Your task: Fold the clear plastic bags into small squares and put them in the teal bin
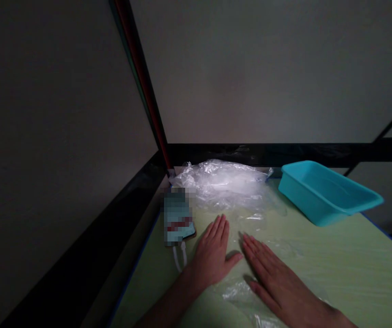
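Observation:
My left hand [215,252] lies palm down, its fingers straight and the thumb held out to the side. To its right, my right hand [273,278] is also stretched out, with the thumb apart from the fingers. Beneath and between them is a thin clear plastic sheet or bag [236,291], spread over the pale green tabletop [339,269]. Neither hand grips anything. Beyond the fingertips, a crumpled pile of clear plastic [223,180] sits against the back edge. Whether it joins the spread plastic I cannot tell.
Left of my left hand lies a phone [189,231], partly blurred out, with a white cable [179,257] beside it. A turquoise plastic basin [328,193] stands at the back right. Walls close in behind and on the left, with a red pole [144,82] in the corner.

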Available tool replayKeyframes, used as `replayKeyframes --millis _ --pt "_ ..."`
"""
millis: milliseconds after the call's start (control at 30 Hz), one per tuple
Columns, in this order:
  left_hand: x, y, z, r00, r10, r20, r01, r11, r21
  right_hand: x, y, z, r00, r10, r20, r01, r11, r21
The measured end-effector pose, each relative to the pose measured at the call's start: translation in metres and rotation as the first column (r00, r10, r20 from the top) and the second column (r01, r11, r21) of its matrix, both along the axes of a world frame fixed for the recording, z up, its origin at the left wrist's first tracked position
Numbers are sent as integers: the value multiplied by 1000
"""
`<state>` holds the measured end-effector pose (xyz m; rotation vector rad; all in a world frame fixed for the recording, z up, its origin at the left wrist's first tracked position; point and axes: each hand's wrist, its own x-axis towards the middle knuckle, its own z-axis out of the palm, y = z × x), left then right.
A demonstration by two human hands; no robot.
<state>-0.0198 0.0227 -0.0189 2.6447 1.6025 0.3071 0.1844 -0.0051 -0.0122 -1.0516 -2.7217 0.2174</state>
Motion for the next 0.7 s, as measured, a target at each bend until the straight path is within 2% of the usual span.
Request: replayKeyframes --millis 167,367,533,700 --pt "-1 1 2 1000 -10 -19 10 1000 -16 25 -9 -9 998 -15 63 7 992 122" --pt "-1 1 -1 1000 -13 -3 13 1000 -2 61 -21 -6 993 -75 89 48 959 281" --pt "-1 1 0 1000 -15 16 15 1000 -14 69 -26 -3 989 -101 110 54 928 369" --pt "-3 2 14 999 -8 35 12 994 -113 70 -25 -5 987 -107 122 50 917 395"
